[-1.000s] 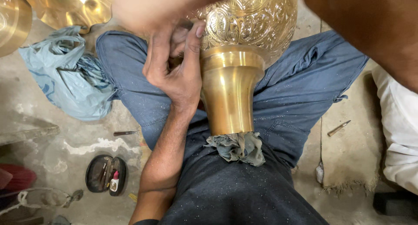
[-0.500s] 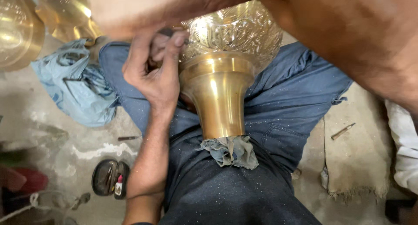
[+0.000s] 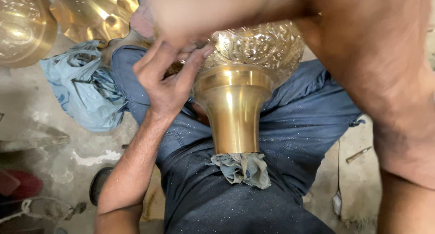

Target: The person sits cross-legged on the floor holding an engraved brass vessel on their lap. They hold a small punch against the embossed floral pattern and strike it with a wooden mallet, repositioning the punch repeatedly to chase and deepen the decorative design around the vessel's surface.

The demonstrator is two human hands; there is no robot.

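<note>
Both hands (image 3: 167, 75) crowding brass vase's (image 3: 235, 107) embossed shoulder

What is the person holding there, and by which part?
The left hand grips the brass vase where its embossed bowl meets the smooth neck; the right hand is too blurred to tell.

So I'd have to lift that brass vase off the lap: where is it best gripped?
Probably around the smooth flared neck of the brass vase, from the right side: it narrows below the wide embossed body, and the left hand already occupies the other side.
</note>
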